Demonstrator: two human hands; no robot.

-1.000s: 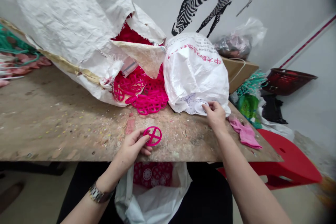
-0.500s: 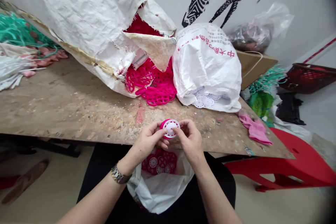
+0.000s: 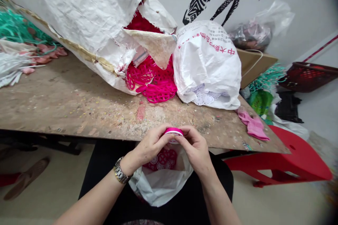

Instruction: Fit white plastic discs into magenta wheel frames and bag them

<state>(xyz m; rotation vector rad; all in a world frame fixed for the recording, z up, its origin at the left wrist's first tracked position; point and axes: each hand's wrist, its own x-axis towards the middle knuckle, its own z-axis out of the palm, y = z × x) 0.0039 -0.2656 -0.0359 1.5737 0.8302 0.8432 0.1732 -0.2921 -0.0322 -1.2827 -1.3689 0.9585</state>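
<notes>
Between my two hands is a small round plastic wheel, magenta with a white disc on one side, held nearly edge-on. The fingers and thumb of my left hand pinch its left edge; a metal watch is on that wrist. Gripping the opposite edge is my right hand. Below them, a white woven bag lies open on my lap with several magenta-and-white wheels inside. Magenta plastic pieces spill from a large torn white sack onto the table.
White perforated discs show at the mouth of a white sack on the wooden table. A pink cloth item lies at the right edge, near a red stool. Green plastic strands lie far left.
The wheel has been tipped from showing its white face to nearly edge-on, magenta side up. Both hands have turned with it and still hold it.
</notes>
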